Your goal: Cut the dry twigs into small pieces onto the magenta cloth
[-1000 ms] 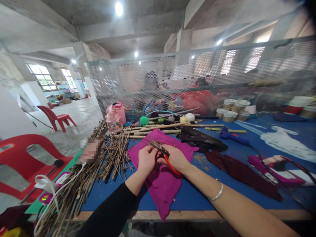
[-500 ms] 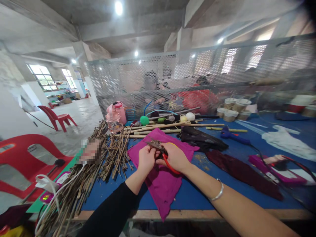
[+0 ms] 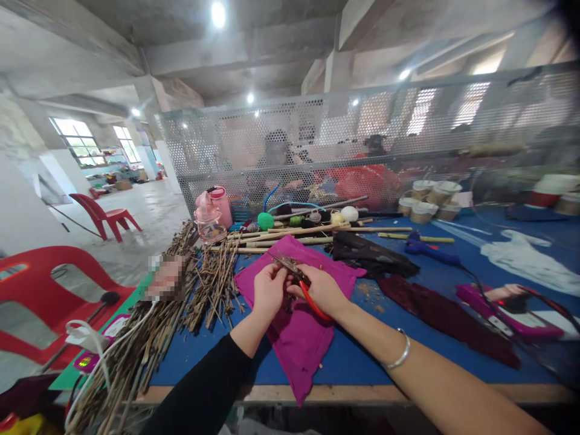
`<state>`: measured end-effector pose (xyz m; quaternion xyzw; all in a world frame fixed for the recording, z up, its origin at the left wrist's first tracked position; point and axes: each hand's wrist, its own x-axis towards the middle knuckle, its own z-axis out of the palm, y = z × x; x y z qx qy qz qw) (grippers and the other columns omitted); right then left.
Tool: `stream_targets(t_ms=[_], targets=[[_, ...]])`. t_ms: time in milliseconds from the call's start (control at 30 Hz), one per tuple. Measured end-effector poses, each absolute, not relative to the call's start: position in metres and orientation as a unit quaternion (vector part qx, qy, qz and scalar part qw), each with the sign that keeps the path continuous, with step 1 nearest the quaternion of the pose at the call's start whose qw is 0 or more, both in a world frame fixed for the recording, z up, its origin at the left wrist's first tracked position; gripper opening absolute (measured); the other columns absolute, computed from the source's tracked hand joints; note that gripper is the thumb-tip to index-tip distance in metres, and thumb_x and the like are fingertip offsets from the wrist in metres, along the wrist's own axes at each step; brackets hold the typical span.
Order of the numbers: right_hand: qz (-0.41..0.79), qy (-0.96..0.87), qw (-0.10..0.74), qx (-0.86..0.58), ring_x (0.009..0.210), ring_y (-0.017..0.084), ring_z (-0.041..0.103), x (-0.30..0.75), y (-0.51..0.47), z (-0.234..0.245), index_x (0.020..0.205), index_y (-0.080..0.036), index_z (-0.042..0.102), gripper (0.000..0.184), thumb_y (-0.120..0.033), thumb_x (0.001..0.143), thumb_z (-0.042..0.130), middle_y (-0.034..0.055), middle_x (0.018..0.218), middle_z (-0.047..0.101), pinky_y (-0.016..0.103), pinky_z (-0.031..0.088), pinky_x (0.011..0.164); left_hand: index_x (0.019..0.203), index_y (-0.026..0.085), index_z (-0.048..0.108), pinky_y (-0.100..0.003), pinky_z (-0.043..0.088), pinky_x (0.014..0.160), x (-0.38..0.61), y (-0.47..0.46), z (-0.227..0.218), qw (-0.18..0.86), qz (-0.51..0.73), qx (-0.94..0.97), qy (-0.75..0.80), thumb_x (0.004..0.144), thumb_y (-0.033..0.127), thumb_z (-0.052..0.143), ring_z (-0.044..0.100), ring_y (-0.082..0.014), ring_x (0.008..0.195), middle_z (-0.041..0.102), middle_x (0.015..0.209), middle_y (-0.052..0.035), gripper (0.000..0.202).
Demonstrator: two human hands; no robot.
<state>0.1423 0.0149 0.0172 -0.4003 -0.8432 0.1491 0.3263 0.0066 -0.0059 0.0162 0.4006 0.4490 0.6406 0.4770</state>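
My right hand [image 3: 324, 293] is wrapped round the red handles of a pair of scissors [image 3: 310, 300]. Their metal blades point up and to the left, over a magenta cloth [image 3: 301, 344] spread on the blue table. Close against the blades, my left hand [image 3: 270, 294] is closed with its fingertips pinched together; what they hold is too small and hidden to name. Small brown dry bits [image 3: 312, 257] lie on the cloth around and behind both hands.
Bundles of dry brown stems [image 3: 215, 281] lie to the left, beside a red chair [image 3: 58, 272]. Behind the cloth are wooden sticks [image 3: 312, 229], a green ball [image 3: 265, 222] and a pink bottle [image 3: 220, 205]. At right lie dark red fabric [image 3: 444, 314] and a blue glue gun [image 3: 430, 249].
The scissor blades have swung slightly, and more brown bits show behind the hands. My right hand has shifted a little; the left hand stays nearly in place.
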Motion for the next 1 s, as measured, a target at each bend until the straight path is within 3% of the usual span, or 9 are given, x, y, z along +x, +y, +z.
stream_targets(t_ms=[367, 633, 1000], targets=[[0.091, -0.850, 0.332, -0.399, 0.088, 0.022, 0.055, 0.1402, 0.0132, 0.0177, 0.101, -0.019, 0.053, 0.041, -0.046, 0.072, 0.061, 0.0077, 0.094, 0.061, 0.032, 0.041, 0.076, 0.070, 0.011, 0.063, -0.018, 0.042, 0.048, 0.0078, -0.0081, 0.0178, 0.482, 0.625, 0.397, 0.468, 0.067, 0.024, 0.060, 0.053, -0.0084, 0.050, 0.060, 0.058, -0.0016, 0.013], [0.047, -0.857, 0.341, -0.385, 0.081, 0.023, 0.053, 0.1406, 0.0166, 0.0139, 0.102, -0.016, 0.051, 0.044, -0.047, 0.072, 0.059, 0.0098, 0.088, 0.056, 0.035, 0.041, 0.071, 0.075, 0.011, 0.064, -0.016, 0.041, 0.046, 0.0128, -0.0105, 0.0178, 0.533, 0.632, 0.379, 0.416, 0.065, 0.022, 0.063, 0.051, -0.0068, 0.050, 0.060, 0.062, -0.0014, 0.015], [0.028, -0.864, 0.320, -0.387, 0.086, 0.026, 0.052, 0.1410, 0.0172, 0.0179, 0.109, -0.013, 0.049, 0.055, -0.048, 0.068, 0.061, 0.0118, 0.092, 0.055, 0.039, 0.042, 0.076, 0.076, 0.011, 0.067, -0.018, 0.044, 0.051, 0.0109, -0.0100, 0.0203, 0.501, 0.644, 0.374, 0.442, 0.065, 0.023, 0.064, 0.053, -0.0074, 0.052, 0.063, 0.063, -0.0031, 0.017]])
